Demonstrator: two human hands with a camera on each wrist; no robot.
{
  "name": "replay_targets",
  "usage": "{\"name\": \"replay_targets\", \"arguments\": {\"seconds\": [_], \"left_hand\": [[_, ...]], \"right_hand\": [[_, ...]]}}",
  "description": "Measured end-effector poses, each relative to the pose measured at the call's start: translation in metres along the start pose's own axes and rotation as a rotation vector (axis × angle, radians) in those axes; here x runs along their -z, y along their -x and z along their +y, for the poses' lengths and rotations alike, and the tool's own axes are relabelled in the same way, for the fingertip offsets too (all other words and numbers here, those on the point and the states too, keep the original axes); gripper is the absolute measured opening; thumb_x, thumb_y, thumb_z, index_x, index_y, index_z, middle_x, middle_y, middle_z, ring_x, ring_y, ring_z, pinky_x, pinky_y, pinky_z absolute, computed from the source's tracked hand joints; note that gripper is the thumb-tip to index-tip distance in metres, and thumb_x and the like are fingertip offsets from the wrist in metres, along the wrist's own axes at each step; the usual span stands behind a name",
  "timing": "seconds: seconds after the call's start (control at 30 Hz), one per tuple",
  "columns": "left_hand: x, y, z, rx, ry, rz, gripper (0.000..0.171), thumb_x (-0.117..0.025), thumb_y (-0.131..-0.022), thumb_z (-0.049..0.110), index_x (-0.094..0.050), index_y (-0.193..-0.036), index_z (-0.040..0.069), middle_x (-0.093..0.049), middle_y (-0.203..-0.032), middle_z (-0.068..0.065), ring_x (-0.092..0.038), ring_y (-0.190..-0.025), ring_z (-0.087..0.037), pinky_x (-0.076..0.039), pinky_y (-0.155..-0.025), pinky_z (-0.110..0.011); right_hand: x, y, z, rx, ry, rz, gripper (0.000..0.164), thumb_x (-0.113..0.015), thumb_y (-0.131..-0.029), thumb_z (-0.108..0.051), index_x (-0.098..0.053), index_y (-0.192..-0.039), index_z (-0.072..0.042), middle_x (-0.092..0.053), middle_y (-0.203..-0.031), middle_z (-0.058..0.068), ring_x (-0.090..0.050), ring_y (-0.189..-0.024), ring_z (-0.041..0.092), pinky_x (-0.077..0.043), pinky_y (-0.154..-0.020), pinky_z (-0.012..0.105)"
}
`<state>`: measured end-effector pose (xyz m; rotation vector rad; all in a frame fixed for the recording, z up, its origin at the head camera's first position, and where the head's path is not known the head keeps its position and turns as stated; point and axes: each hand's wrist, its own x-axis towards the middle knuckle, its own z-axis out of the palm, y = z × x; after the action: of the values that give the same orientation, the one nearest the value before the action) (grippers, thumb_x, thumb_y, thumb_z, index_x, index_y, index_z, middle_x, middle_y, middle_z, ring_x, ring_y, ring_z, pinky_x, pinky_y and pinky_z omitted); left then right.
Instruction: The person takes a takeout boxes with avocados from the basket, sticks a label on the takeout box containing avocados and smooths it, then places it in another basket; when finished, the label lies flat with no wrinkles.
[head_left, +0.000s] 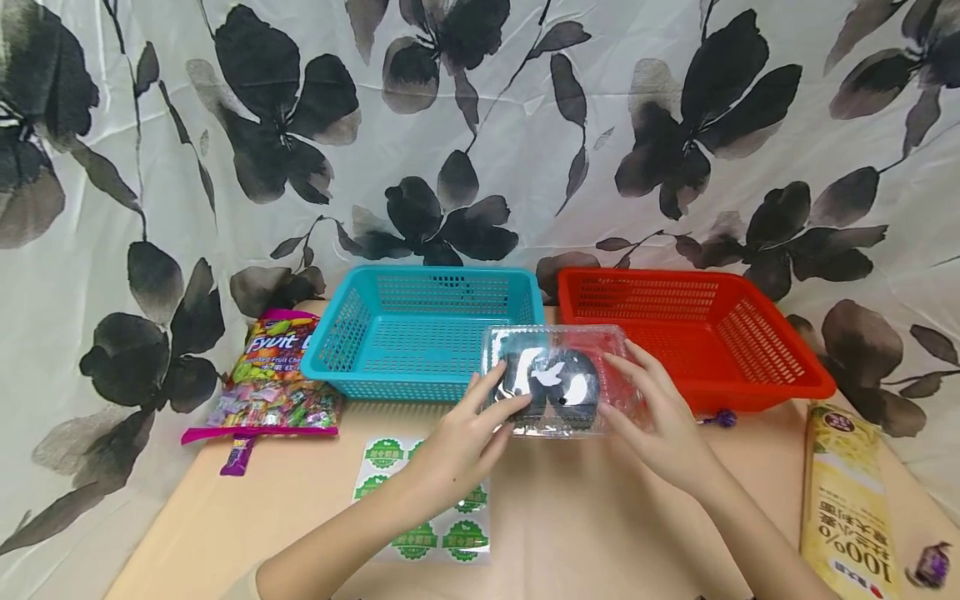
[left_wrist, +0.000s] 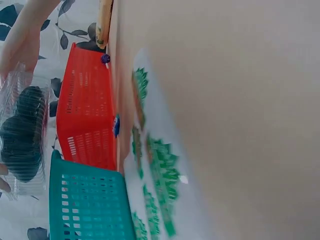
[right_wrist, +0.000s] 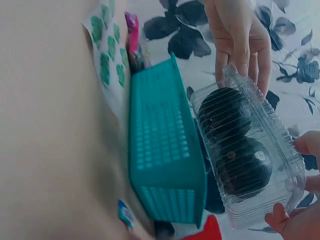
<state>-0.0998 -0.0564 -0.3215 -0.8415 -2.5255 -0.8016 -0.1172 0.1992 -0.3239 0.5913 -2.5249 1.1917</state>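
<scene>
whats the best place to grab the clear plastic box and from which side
Probably its two short ends, coming from both sides: left hand on the left end, right hand on the right. The clear plastic box is longer side to side and its walls look thin, with two dark round items inside, so supporting both ends should keep it balanced.

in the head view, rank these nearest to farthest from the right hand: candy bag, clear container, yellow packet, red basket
From the right hand:
1. Clear container: in its grip, on its left side.
2. Red basket: just beyond the hand.
3. Yellow packet: off to the right.
4. Candy bag: far left, past the blue basket.
</scene>
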Motion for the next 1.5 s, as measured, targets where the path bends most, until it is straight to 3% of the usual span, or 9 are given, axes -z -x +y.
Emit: {"name": "replay_targets", "arguments": {"seconds": [0.1, 0.27, 0.43, 0.6, 0.8, 1.0, 1.23, 1.37, 1.5], "left_hand": [[0.002, 0.012, 0.001, -0.011, 0.032, -0.013, 0.037, -0.058, -0.084, 0.007, -0.058, -0.118, 0.02, -0.031, -0.141, -0.011, -0.031, -0.123, -0.043, -0.05, -0.058, -0.018], [-0.001, 0.031, 0.0, -0.08, 0.075, 0.017, 0.036, -0.059, -0.081, 0.002, -0.06, -0.115, 0.015, -0.034, -0.139, -0.015, -0.034, -0.119, -0.046, -0.041, -0.051, -0.005], [-0.011, 0.048, -0.002, -0.159, 0.051, 0.042, 0.038, -0.062, -0.077, 0.002, -0.06, -0.113, 0.013, -0.038, -0.135, -0.019, -0.044, -0.111, -0.046, -0.05, -0.063, -0.015], [-0.03, 0.056, -0.01, -0.182, 0.072, 0.015, 0.038, -0.064, -0.075, 0.0, -0.062, -0.11, 0.014, -0.042, -0.131, -0.021, -0.048, -0.11, -0.043, -0.051, -0.077, -0.031], [-0.055, 0.068, -0.018, -0.115, 0.171, -0.046, 0.036, -0.061, -0.075, -0.001, -0.064, -0.107, 0.015, -0.042, -0.131, -0.02, -0.044, -0.114, -0.043, -0.046, -0.086, -0.037], [-0.058, 0.075, -0.015, -0.042, 0.191, -0.072, 0.037, -0.059, -0.078, 0.003, -0.062, -0.11, 0.021, -0.039, -0.137, -0.011, -0.042, -0.119, -0.037, -0.046, -0.087, -0.034], [-0.06, 0.077, -0.018, -0.019, 0.266, -0.033, 0.043, -0.06, -0.079, 0.005, -0.055, -0.119, 0.02, -0.041, -0.136, -0.006, -0.038, -0.122, -0.036, -0.039, -0.091, -0.046], [-0.059, 0.076, -0.023, 0.014, 0.347, 0.026, 0.04, -0.059, -0.078, -0.001, -0.057, -0.114, 0.015, -0.048, -0.128, -0.004, -0.047, -0.117, -0.023, -0.044, -0.09, -0.037], [-0.058, 0.074, -0.031, 0.037, 0.428, 0.078, 0.042, -0.057, -0.075, -0.008, -0.055, -0.115, 0.007, -0.051, -0.121, -0.007, -0.054, -0.106, -0.019, -0.049, -0.081, -0.027]], "right_hand": [[-0.005, 0.011, -0.002, -0.022, -0.001, -0.013, 0.056, -0.067, -0.078, -0.017, -0.044, -0.129, -0.023, -0.024, -0.143, 0.003, -0.031, -0.124, 0.031, -0.046, -0.079, 0.051], [-0.013, 0.028, -0.003, -0.016, 0.051, 0.013, 0.057, -0.071, -0.075, -0.019, -0.048, -0.127, -0.023, -0.029, -0.141, 0.002, -0.047, -0.106, 0.014, -0.045, -0.078, 0.04], [-0.021, 0.043, 0.0, 0.011, 0.058, 0.028, 0.058, -0.073, -0.072, -0.015, -0.05, -0.125, -0.02, -0.032, -0.14, 0.004, -0.048, -0.075, 0.007, -0.04, -0.065, 0.024], [-0.03, 0.056, 0.013, 0.0, 0.062, 0.038, 0.056, -0.073, -0.071, -0.01, -0.052, -0.122, -0.017, -0.034, -0.138, 0.009, -0.049, -0.083, 0.007, -0.042, -0.068, 0.03], [-0.042, 0.073, 0.028, -0.102, 0.064, 0.03, 0.053, -0.072, -0.071, -0.009, -0.054, -0.12, -0.019, -0.036, -0.137, 0.011, -0.049, -0.099, 0.015, -0.043, -0.076, 0.046], [-0.047, 0.08, 0.037, -0.117, 0.082, 0.025, 0.051, -0.07, -0.073, -0.01, -0.054, -0.12, -0.02, -0.036, -0.137, 0.009, -0.047, -0.108, 0.015, -0.043, -0.08, 0.038], [-0.045, 0.078, 0.041, -0.092, 0.02, 0.011, 0.049, -0.067, -0.076, -0.008, -0.052, -0.121, -0.017, -0.035, -0.138, 0.012, -0.036, -0.12, 0.035, -0.031, -0.084, 0.064], [-0.044, 0.079, 0.044, -0.097, 0.027, 0.001, 0.049, -0.067, -0.077, -0.01, -0.051, -0.123, -0.017, -0.035, -0.138, 0.011, -0.038, -0.12, 0.025, -0.034, -0.085, 0.058], [-0.042, 0.08, 0.048, -0.086, 0.045, 0.008, 0.047, -0.065, -0.078, -0.007, -0.052, -0.123, -0.014, -0.038, -0.136, 0.01, -0.042, -0.112, 0.008, -0.041, -0.081, 0.034]]}}
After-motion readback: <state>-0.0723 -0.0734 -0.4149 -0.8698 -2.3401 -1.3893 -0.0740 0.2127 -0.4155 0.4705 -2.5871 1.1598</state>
